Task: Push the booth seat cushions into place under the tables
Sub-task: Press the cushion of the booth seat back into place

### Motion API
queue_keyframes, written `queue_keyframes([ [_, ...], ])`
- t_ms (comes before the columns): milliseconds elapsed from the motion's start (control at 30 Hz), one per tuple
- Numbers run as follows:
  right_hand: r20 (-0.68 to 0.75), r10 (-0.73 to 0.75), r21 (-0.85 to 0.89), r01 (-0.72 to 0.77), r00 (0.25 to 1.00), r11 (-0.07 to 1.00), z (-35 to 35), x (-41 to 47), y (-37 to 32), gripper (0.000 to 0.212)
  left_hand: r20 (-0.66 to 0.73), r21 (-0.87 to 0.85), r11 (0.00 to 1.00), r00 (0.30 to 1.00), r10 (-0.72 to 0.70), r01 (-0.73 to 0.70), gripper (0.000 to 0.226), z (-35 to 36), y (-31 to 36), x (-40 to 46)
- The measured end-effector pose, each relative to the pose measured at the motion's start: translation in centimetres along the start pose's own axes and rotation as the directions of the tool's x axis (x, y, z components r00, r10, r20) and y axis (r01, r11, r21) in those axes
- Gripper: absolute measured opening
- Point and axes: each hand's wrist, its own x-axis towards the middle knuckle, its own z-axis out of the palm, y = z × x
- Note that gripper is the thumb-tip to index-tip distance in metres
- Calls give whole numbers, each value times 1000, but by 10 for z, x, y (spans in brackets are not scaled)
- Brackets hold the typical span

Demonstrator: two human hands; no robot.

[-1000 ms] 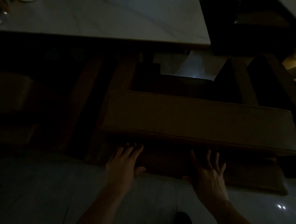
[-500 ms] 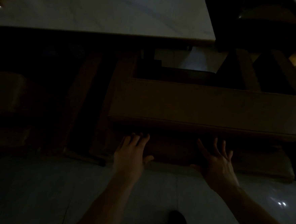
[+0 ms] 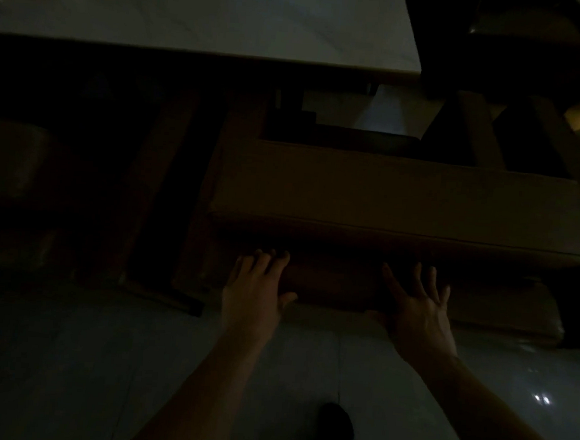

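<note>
pressing flat, fingers spread, left hand [image 3: 254, 291] and right hand [image 3: 416, 309] on the lower seat cushion [image 3: 339, 285], slid nearer the table [image 3: 227, 12] overhead.

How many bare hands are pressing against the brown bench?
2. The left hand presses the brown padded bench low on its front, left of centre; the right hand does so further right.

- Long brown rectangular seat cushion [image 3: 400, 200]: smooth leather-like upholstery, faint sheen, piped seam along the front edge.
- Lower brown padded booth base [image 3: 502, 310]: same smooth covering, duller.
- Pale rectangular tabletop [image 3: 207, 11]: stone-like, faintly veined, smooth satin finish.
- Grey tiled floor [image 3: 66, 358]: glossy, with small light reflections.
- Dark shoe [image 3: 335, 429]: matt.
</note>
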Motion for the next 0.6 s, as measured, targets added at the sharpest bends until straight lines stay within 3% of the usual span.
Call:
queue_keyframes([
  [600,97,22,-158,-7,995,987,2,-6,0,89,138,-15,998,989,-60,63,71,-2,6,-4],
])
